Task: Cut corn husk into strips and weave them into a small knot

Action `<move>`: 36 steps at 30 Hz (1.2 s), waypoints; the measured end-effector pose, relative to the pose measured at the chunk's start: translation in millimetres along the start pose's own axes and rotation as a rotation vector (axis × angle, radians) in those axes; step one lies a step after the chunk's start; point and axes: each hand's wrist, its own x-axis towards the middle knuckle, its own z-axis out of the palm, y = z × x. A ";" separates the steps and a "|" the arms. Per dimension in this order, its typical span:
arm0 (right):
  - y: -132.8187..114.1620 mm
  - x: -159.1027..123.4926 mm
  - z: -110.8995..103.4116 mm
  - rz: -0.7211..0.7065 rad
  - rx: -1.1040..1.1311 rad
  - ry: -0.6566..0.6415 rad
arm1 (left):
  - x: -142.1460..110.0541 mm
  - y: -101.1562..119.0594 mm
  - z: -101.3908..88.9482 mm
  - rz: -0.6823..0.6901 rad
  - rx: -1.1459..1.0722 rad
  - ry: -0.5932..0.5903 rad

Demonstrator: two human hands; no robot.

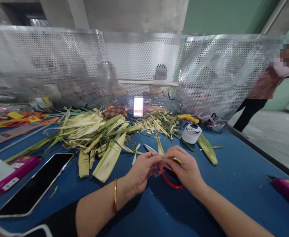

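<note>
Blue table (139, 210), green leaf strip (159, 144) between both hands (163, 164).

Past the blue table (235, 184) stands a shiny see-through screen (139, 52) full of little holes. I see a gray wall (134, 16), a green wall (223, 16) and a pale gray floor (277, 131) to the right.

Single head view: from above the near edge of the blue flat-topped table (233, 184), facing forward and down across it, close range.
</note>
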 end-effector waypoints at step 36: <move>-1.3 0.6 -1.1 0.044 0.027 -0.067 | 1.5 -3.3 2.0 0.109 0.048 0.053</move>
